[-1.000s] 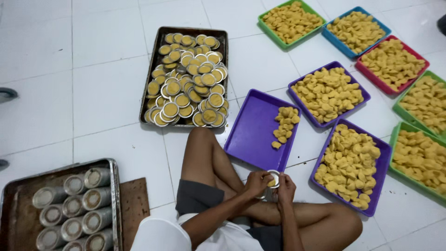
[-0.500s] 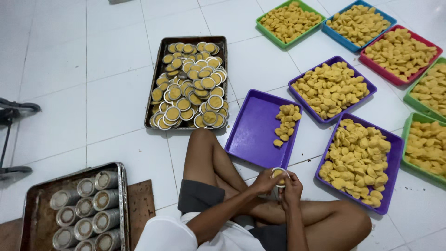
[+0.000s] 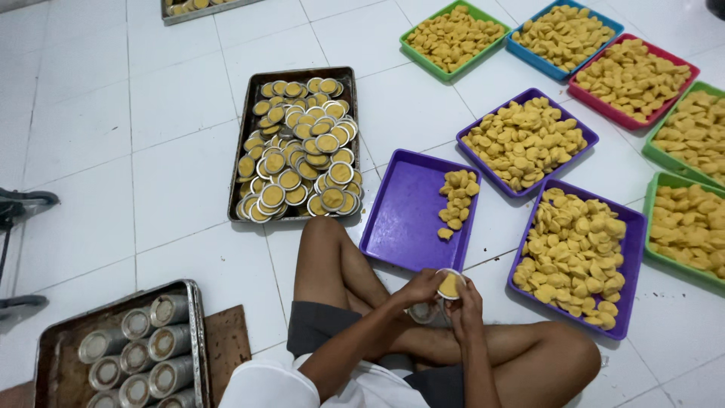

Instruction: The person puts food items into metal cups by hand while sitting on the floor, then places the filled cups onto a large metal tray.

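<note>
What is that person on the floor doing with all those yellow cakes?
A person sits cross-legged on the white tiled floor. Both hands, the left hand and the right hand, hold a small round tin mould with a yellow cake in it. Ahead lies a dark tray of filled moulds and a mostly bare purple tray. Coloured trays of loose cakes sit on the right.

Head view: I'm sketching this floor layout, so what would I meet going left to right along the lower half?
Metal tray of stacked empty tins → left hand → small round mould with yellow cake → right hand → purple tray heaped with yellow cakes → green tray of cakes.
</note>
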